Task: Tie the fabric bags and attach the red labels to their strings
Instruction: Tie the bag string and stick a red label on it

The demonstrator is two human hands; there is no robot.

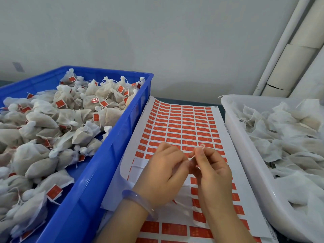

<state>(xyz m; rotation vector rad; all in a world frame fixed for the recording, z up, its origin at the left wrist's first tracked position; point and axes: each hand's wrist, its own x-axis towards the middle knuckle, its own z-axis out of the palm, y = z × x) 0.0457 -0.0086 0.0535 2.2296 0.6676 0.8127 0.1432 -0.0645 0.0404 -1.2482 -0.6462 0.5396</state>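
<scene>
Two hands meet above the sheet of red labels (184, 123): the left hand (163, 171) and right hand (213, 174) each have a fingertip grip pinched on a thin white string (202, 146). Tied, labelled bags (98, 102) fill the blue crate (105, 163); unlabelled bags (289, 137) fill the white tub (245, 163).

I am looking at a small packing workshop, a hand-finishing bench rather than a home or office. A blue crate (98, 172) on my left is heaped with tied bags (42, 118) bearing red labels (59, 103). A white tub (245, 155) on my right holds untied bags (289, 137), and between them lies a sheet (177, 130) of red stickers, over which the left hand (163, 172) and right hand (213, 174) pinch a string (192, 156). Behind the bench I see only a bare grey wall (157, 41) and exposed white pipes (280, 48), the plain fittings of a work room.
</scene>
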